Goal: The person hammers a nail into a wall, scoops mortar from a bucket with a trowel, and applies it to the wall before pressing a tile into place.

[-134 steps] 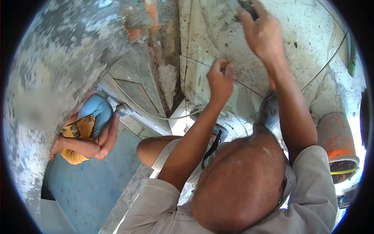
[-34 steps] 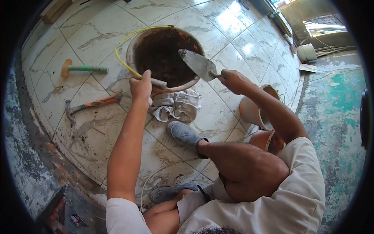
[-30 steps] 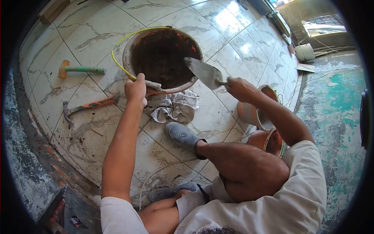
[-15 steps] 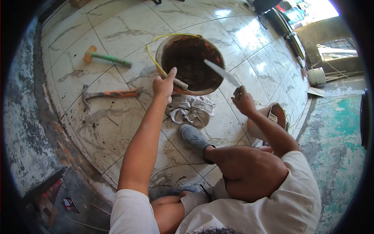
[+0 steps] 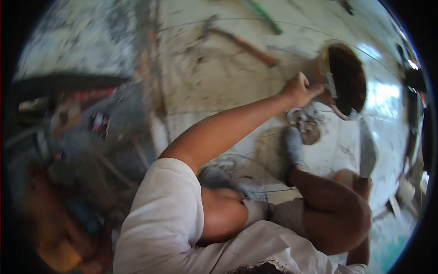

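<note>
1. Bucket [image 5: 345,77] — it stands on the tiled floor [image 5: 205,86] at the right of the view, with its dark mouth turned toward the camera. The left hand [image 5: 299,89] is clamped on its near rim, arm stretched out full.
2. The bucket lies straight on from the left hand, along the line of the forearm, and touches it. The right hand [image 5: 362,184] sits low beside the knee, well apart from the bucket and half hidden. It appears closed on the trowel [image 5: 366,148], though blur hides the fingers.
3. The trowel blade's long axis runs up from the right hand toward the bucket's lower rim and stops short of it. The left hand is the nearer of the two, being already on the rim.
4. Farther out, a rag [image 5: 305,124] lies just below the left hand, with a shoe [image 5: 292,146] beside it. A hammer [image 5: 248,43] lies beyond, near the top of the view, well apart from both hands.
5. Half a second ago the blade slanted across the bucket's mouth; now it is clear of it, drawn back by the knee. The left hand's grip on the rim is unchanged.
6. The view has swung and smeared — the bucket has gone from top centre to the right edge. Whether it shifted on the floor I cannot tell.
</note>
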Action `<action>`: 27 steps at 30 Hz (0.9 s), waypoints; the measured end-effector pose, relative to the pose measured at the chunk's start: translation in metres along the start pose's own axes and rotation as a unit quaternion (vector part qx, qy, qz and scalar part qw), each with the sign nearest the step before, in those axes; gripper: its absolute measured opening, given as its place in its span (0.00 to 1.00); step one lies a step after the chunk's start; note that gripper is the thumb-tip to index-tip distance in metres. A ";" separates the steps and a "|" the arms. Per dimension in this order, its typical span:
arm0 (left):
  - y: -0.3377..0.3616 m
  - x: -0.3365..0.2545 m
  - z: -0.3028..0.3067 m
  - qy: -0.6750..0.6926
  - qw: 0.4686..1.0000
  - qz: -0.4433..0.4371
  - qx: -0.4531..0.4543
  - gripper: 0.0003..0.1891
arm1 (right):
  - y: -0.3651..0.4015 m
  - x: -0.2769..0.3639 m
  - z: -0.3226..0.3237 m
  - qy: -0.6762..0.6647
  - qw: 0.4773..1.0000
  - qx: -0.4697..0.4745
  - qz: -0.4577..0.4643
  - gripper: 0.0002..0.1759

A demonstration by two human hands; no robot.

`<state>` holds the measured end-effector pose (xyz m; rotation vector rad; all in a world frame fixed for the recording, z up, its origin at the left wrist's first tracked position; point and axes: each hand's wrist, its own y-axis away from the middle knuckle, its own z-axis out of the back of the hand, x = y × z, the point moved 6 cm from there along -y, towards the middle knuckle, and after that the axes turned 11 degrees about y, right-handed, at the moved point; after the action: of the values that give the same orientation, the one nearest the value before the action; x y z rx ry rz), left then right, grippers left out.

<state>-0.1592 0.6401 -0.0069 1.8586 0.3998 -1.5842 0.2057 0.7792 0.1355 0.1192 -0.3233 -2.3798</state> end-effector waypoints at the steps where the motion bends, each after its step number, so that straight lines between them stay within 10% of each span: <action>1: 0.022 0.004 0.019 0.004 0.998 0.041 0.048 0.26 | -0.020 0.022 0.012 -0.017 0.999 -0.009 0.040 0.13; 5: 0.112 0.055 0.106 0.283 0.955 0.081 0.028 0.09 | -0.081 0.184 -0.009 -0.122 0.946 0.241 0.177 0.06; 9: 0.213 0.076 0.185 0.443 0.864 -0.008 -0.240 0.11 | -0.082 0.329 -0.112 -0.153 0.869 0.323 0.343 0.15; 12: 0.268 0.065 0.233 0.035 0.947 -0.023 -0.318 0.12 | -0.071 0.407 -0.173 -0.230 0.840 0.298 0.390 0.17; 14: 0.280 0.040 0.253 -0.059 0.943 -0.020 -0.328 0.12 | -0.066 0.444 -0.184 -0.271 0.837 0.309 0.362 0.17; 16: 0.264 -0.015 0.245 -0.445 0.856 -0.158 -0.208 0.15 | -0.065 0.471 -0.202 -0.263 0.832 0.336 0.355 0.17; 20: 0.211 -0.041 0.227 -0.528 0.829 -0.175 -0.051 0.24 | -0.069 0.497 -0.220 -0.249 0.832 0.292 0.400 0.15; 27: 0.166 0.006 0.230 -0.639 0.762 0.043 0.096 0.48 | -0.061 0.497 -0.219 -0.158 0.822 0.348 0.421 0.14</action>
<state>-0.2308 0.3673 0.0216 0.5087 -0.4805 -2.4235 -0.1614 0.4425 -0.0895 -0.0806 -1.1386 -1.2978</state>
